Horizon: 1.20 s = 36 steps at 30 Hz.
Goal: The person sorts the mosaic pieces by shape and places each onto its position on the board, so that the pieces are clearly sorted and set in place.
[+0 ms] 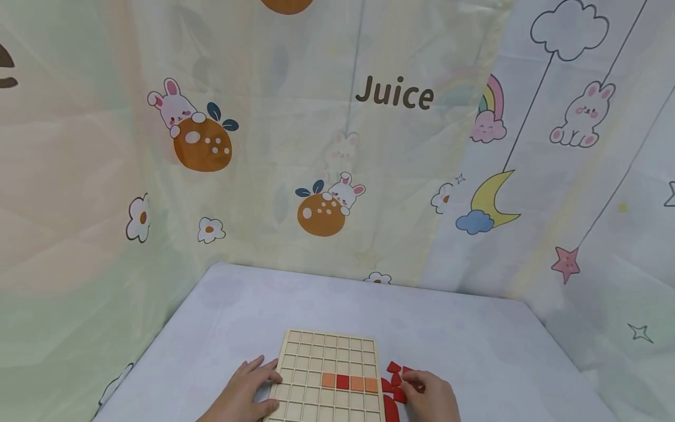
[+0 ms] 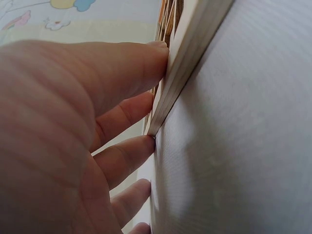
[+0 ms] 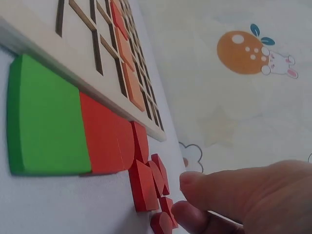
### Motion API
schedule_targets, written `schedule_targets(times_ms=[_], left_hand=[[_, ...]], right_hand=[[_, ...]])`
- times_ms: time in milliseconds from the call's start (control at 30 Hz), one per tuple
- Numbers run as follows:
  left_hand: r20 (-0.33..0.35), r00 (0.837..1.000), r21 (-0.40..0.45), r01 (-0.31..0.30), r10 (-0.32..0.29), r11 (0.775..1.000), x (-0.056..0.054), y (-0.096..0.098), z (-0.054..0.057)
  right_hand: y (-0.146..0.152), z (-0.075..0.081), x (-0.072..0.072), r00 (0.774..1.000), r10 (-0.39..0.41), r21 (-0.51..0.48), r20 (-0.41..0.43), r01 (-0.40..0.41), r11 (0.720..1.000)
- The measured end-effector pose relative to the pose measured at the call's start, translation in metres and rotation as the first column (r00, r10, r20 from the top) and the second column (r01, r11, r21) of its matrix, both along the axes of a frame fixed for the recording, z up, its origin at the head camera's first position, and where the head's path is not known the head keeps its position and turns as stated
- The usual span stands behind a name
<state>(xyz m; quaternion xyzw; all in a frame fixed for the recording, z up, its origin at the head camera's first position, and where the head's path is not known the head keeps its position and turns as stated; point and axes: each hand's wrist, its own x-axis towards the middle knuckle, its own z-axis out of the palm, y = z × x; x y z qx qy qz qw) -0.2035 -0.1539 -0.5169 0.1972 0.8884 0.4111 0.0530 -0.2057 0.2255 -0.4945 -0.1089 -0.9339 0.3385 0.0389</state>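
A pale wooden grid board (image 1: 313,378) lies on the table, with orange tiles (image 1: 357,384) and one red tile (image 1: 343,382) in a single row of its cells. My left hand (image 1: 248,390) touches the board's left edge with spread fingers; in the left wrist view the thumb (image 2: 131,66) presses against the wooden side (image 2: 183,63). Beside the board's right edge, my right hand (image 1: 433,397) hovers at a cluster of small red pieces (image 1: 393,367). In the right wrist view a gap shows between its thumb (image 3: 200,183) and forefinger (image 3: 192,214), whose tip overlaps the nearest red piece (image 3: 167,207).
Along the board's right side lie a green block (image 3: 48,117) and red blocks (image 3: 102,136). The white table (image 1: 474,340) is backed by hanging cloth (image 1: 253,205) printed with rabbits, flowers and a moon.
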Motion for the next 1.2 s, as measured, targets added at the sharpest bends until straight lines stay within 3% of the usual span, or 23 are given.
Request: schedule_targets(times_ms=[167, 500, 833, 1200], left_hand=[[-0.006, 1.000, 0.001, -0.005, 0.005, 1.000, 0.001, 0.001, 0.001], [-0.015, 1.000, -0.011, -0.016, 0.016, 1.000, 0.001, 0.002, -0.001], [-0.019, 1.000, -0.019, -0.012, 0.011, 1.000, 0.001, 0.002, 0.000], [-0.026, 1.000, -0.016, -0.007, 0.007, 1.000, 0.001, 0.001, -0.001]], right_hand=[[0.002, 0.001, 0.000, 0.999, -0.005, 0.012, 0.042, 0.005, 1.000], [0.009, -0.006, 0.002, 0.991, 0.062, -0.031, 0.119, -0.059, 0.998], [0.011, -0.006, 0.005, 0.986, 0.102, -0.085, 0.128, -0.091, 0.992], [0.008, -0.005, 0.003, 0.984, 0.113, 0.005, 0.138, -0.115, 0.993]])
